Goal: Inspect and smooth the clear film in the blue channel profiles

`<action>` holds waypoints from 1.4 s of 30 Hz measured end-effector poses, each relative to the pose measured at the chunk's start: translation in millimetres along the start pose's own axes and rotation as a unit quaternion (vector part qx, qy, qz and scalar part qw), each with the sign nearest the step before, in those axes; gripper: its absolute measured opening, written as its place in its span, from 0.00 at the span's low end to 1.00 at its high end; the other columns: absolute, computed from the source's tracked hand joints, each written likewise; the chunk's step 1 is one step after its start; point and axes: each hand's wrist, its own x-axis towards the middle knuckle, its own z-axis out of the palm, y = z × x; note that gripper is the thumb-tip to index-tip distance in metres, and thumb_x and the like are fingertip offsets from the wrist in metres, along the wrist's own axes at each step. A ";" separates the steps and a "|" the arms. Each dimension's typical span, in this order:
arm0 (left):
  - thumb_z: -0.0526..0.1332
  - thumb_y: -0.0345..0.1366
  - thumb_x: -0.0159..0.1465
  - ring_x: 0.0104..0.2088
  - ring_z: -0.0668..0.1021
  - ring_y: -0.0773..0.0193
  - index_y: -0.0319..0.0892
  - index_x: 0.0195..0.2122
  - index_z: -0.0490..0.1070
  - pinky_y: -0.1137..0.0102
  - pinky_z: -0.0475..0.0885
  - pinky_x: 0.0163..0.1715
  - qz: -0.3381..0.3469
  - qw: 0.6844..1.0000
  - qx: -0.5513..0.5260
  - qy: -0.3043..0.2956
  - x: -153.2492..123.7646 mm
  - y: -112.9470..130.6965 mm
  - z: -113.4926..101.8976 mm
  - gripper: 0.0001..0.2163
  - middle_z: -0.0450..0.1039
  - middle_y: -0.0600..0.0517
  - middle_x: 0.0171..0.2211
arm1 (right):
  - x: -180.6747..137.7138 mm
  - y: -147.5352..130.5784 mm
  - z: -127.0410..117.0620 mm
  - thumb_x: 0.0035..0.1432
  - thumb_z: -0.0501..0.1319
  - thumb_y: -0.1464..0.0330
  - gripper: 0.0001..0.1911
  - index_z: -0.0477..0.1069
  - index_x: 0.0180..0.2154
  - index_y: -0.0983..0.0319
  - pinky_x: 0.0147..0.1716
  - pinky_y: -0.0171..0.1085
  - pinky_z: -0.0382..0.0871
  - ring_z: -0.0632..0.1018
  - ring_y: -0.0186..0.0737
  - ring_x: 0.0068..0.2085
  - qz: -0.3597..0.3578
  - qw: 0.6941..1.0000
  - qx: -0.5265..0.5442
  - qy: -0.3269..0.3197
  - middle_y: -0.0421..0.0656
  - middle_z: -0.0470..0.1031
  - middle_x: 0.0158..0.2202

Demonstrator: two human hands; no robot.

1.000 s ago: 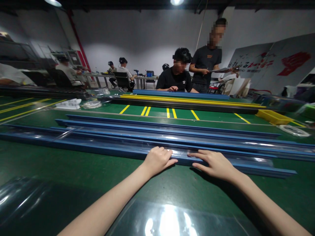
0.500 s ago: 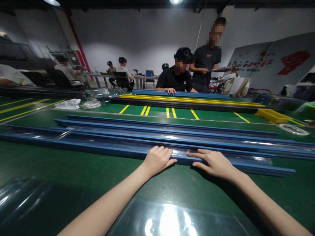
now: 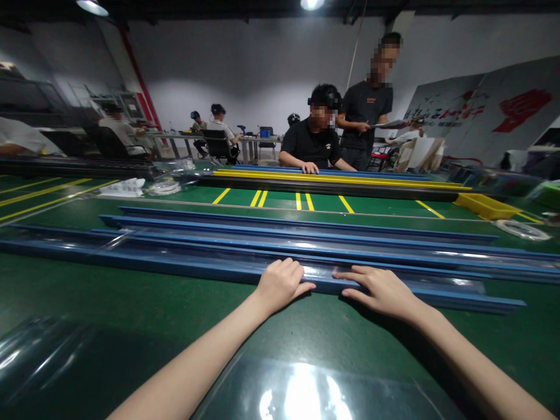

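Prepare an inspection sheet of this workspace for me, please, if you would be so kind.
Surface: green table, with a glossy clear sheet on its near side.
Job's things: nearest blue channel runs across the view; more blue channels lie behind it.
Clutter: white packet, yellow tray and yellow bar, all farther back.
Hands: left hand curls over the nearest channel's near wall, grip unclear; right hand reaches over that wall, fingers extended.
Cables: pale coil beside the tray; whether it is cable cannot be told.
Surroundings: seated co-worker across the table; standing person holding papers; other people seated behind.
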 end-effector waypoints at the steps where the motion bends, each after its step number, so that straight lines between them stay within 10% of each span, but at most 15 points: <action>1: 0.50 0.49 0.60 0.24 0.68 0.65 0.39 0.22 0.62 0.70 0.55 0.23 0.000 1.000 0.000 0.000 0.0 -0.1 0.1 0.18 0.65 0.52 0.21 | 0.0 -0.2 -0.1 0.56 0.46 0.53 0.23 0.64 0.49 0.53 0.34 0.34 0.64 0.73 0.39 0.37 0.001 1.000 -0.002 -0.001 0.44 0.72 0.36; 42: 0.51 0.46 0.60 0.26 0.67 0.64 0.40 0.25 0.64 0.71 0.55 0.24 0.015 0.999 0.008 -0.029 0.2 1.0 -3.2 0.15 0.65 0.52 0.23 | -1.7 -4.3 -1.7 0.57 0.43 0.52 0.25 0.65 0.48 0.55 0.34 0.35 0.63 0.72 0.41 0.39 0.010 1.000 -0.003 -0.012 0.45 0.71 0.37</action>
